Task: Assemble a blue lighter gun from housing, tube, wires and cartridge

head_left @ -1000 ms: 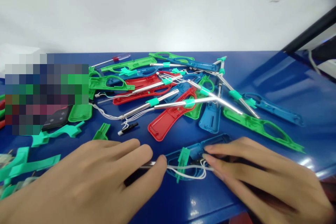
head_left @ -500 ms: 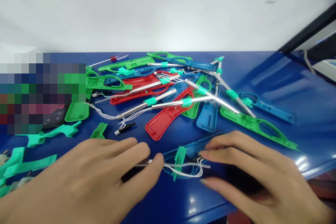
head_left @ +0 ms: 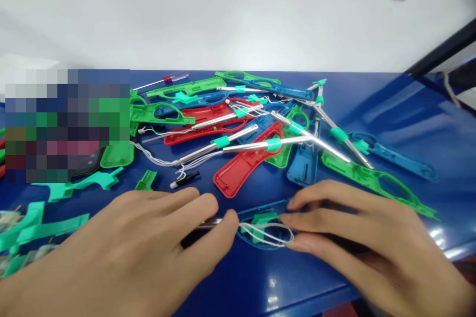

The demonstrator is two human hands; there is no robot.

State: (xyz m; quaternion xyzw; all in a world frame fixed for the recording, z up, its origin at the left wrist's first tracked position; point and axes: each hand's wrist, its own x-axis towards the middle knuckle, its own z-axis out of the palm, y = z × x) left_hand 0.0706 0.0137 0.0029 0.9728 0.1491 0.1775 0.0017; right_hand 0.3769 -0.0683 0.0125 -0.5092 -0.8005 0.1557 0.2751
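Now right fingers (head_left: 297,219) closer together, in a grip on white wires (head_left: 273,244); left fingers (head_left: 227,229) tight on metal tube (head_left: 210,223)

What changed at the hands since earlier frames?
Right hand: its thumb, apart from the white wire loop half a second ago, has moved up to the loop's end; grip unclear. The teal-green flat strip has shifted and no longer crosses the near rim of the blue plastic shell. Left hand still holds the slim silver metal rod; the pile of red, green and blue plastic shells looks unmoved.

Rods (head_left: 253,146) shiny met.; handle shells (head_left: 232,176) smooth plas.; tabletop (head_left: 245,282) v. glossy.
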